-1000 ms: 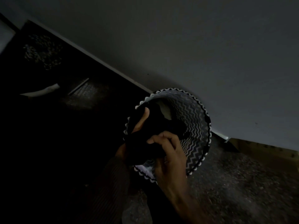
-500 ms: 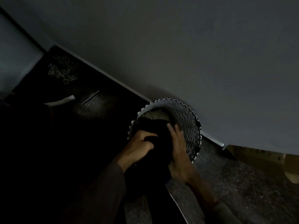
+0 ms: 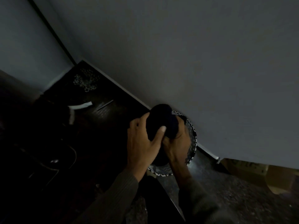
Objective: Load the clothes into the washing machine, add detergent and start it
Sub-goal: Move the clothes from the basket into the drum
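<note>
Both arms wear long, dark, finely ribbed knit sleeves (image 3: 119, 189) reaching the wrists.

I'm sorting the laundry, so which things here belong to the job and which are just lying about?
Job: dark clothes, held by left hand and right hand; zigzag basket.
Lying about: white strip, chain, cardboard box.
</note>
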The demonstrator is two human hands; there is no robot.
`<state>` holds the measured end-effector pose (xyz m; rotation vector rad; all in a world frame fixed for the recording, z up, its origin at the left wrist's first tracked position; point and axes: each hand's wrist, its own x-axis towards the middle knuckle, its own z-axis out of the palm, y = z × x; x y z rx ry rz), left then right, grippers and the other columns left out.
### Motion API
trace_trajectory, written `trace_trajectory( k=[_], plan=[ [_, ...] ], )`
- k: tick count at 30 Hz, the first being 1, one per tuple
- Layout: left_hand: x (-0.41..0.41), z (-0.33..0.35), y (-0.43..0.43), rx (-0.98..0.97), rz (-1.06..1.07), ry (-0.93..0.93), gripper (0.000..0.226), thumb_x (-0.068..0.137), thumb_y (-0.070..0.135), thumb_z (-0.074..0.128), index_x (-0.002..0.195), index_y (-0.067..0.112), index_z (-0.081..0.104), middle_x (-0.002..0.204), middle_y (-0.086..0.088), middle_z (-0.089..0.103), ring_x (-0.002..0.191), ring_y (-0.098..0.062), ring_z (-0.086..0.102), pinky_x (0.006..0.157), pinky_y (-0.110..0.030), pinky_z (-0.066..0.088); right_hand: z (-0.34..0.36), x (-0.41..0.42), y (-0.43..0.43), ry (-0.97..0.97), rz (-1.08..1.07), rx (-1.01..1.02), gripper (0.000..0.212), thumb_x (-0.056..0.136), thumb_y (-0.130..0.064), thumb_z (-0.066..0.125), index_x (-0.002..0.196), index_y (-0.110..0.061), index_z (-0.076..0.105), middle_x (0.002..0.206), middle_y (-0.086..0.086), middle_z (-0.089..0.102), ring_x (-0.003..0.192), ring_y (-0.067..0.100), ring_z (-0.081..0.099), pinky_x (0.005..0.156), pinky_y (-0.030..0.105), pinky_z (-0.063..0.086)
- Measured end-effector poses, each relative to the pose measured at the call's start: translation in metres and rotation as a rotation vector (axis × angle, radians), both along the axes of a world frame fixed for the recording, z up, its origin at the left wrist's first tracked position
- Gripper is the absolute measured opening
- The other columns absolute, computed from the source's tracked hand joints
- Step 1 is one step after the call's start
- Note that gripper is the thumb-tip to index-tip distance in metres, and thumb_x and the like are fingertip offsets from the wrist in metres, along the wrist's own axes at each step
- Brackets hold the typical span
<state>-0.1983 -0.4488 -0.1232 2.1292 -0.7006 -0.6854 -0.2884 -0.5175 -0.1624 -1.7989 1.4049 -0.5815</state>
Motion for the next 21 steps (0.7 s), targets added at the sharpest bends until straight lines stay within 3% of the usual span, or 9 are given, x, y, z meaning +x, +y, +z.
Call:
trace_trajectory(
  k=[2,4,6,8,12,14,17,19,21],
  plan=[
    [-0.007,0.021,0.003,-0.057,0.038,0.398,0.113,0.062,0.063,0.078,0.152,0.038,0.015,0.150,0.003,0.035,0.132,-0.009,0.041,0.104,-0.030,0.045,0.025,0.005,0.015,0.033,-0.012,-0.042,0.057,0.083,-0.048,0.046,0.134,-0.024,0.054,0.135,0.009,0.054,0.119,0.024,0.056,0.096,0.031,0.045],
    [-0.008,0.040,0.005,-0.139,0.114,0.654,0.126,0.057,0.048,0.090,0.147,0.048,0.002,0.145,0.002,0.040,0.126,-0.010,0.048,0.097,-0.030,0.049,0.047,0.010,0.032,-0.003,0.018,-0.097,0.054,0.083,-0.046,0.051,0.132,-0.024,0.055,0.138,0.006,0.047,0.122,0.022,0.054,0.094,0.029,0.046],
    [0.000,0.055,0.008,-0.224,0.155,0.736,0.118,0.061,0.025,0.092,0.143,0.046,0.012,0.132,0.006,0.052,0.114,-0.006,0.058,0.086,-0.024,0.053,0.064,0.008,0.046,-0.081,0.090,-0.193,0.055,0.077,-0.028,0.067,0.130,-0.028,0.051,0.135,-0.005,0.038,0.129,0.000,0.043,0.095,0.013,0.042],
    [0.013,0.067,0.012,-0.287,0.177,0.746,0.103,0.058,0.024,0.093,0.138,0.040,0.030,0.124,0.007,0.062,0.108,-0.004,0.064,0.084,-0.023,0.054,0.079,0.005,0.051,-0.125,0.168,-0.198,0.073,0.069,-0.008,0.076,0.132,-0.031,0.047,0.132,-0.009,0.034,0.125,-0.019,0.032,0.092,-0.002,0.033],
    [0.038,0.084,0.018,-0.404,0.291,0.945,0.072,0.067,0.029,0.087,0.131,0.023,0.057,0.124,-0.008,0.068,0.112,-0.024,0.067,0.094,-0.043,0.054,0.116,-0.002,0.050,-0.275,0.398,-0.131,0.088,0.072,-0.003,0.079,0.146,-0.024,0.036,0.139,-0.012,0.043,0.130,0.001,0.045,0.104,0.019,0.042],
    [0.048,0.095,0.022,-0.440,0.356,1.078,0.064,0.067,0.035,0.082,0.126,0.015,0.065,0.124,-0.014,0.068,0.114,-0.031,0.065,0.100,-0.047,0.051,0.125,-0.008,0.044,-0.359,0.477,-0.189,0.092,0.070,-0.010,0.088,0.144,-0.013,0.034,0.148,-0.009,0.040,0.136,0.013,0.044,0.108,0.035,0.043],
    [0.056,0.119,0.031,-0.499,0.351,1.169,0.039,0.075,0.034,0.072,0.109,0.015,0.076,0.115,-0.011,0.072,0.105,-0.027,0.069,0.093,-0.042,0.052,0.123,-0.010,0.029,-0.331,0.446,-0.389,0.109,0.061,-0.043,0.091,0.145,-0.015,0.026,0.153,0.022,0.028,0.144,0.037,0.030,0.113,0.053,0.033],
    [0.058,0.142,0.036,-0.568,0.321,1.211,0.027,0.076,0.035,0.064,0.089,0.018,0.081,0.101,-0.007,0.075,0.088,-0.021,0.072,0.081,-0.035,0.053,0.117,-0.009,0.021,-0.261,0.379,-0.408,0.115,0.063,-0.066,0.079,0.150,-0.023,0.018,0.157,0.028,0.016,0.148,0.040,0.018,0.117,0.052,0.026],
    [0.064,0.155,0.044,-0.622,0.313,1.232,0.029,0.078,0.038,0.059,0.080,0.019,0.081,0.091,-0.005,0.076,0.079,-0.019,0.073,0.075,-0.034,0.052,0.128,-0.003,0.016,-0.237,0.338,-0.326,0.112,0.069,-0.073,0.069,0.150,-0.016,0.017,0.160,0.023,0.011,0.150,0.034,0.015,0.120,0.041,0.024]
  ],
)
